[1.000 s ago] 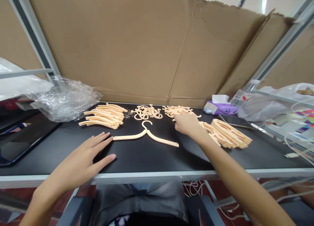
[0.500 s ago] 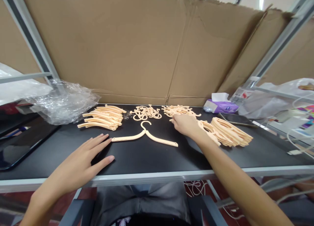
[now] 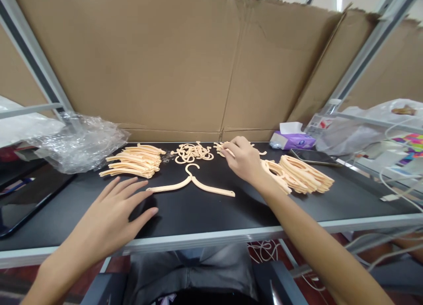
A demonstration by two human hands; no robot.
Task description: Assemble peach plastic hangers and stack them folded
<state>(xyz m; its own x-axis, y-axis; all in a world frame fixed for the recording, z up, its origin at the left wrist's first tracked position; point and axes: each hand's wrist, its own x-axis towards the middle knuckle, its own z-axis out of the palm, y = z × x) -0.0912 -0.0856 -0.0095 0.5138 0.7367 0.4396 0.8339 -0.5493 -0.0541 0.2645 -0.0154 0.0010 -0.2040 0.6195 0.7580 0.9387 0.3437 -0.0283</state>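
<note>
A cream hanger (image 3: 214,190), made of a hook and two curved arm pieces, lies flat in the middle of the black table. My left hand (image 3: 114,210) hovers palm down by the hanger's left tip, fingers spread and holding nothing. Farther right, my right hand (image 3: 243,160) is over a pile of small cream pieces (image 3: 218,147), which it partly covers. Its thumb and fingers are pinched together; whatever is between them is hidden. Loose hooks (image 3: 193,153) are heaped behind the hanger. Curved arm pieces (image 3: 132,162) are stacked at the left, and looped cream pieces (image 3: 307,175) at the right.
Crumpled clear plastic (image 3: 82,142) and a dark tray (image 3: 29,199) are on the left. At the back right stand a purple tissue pack (image 3: 294,140) and a phone (image 3: 312,157). A cardboard wall (image 3: 148,67) closes off the back; white cables (image 3: 396,195) hang at the right.
My right hand has lifted slightly off the small-piece pile, its fingers turned more upward. My left hand stays spread by the hanger's tip. The view has shifted a little.
</note>
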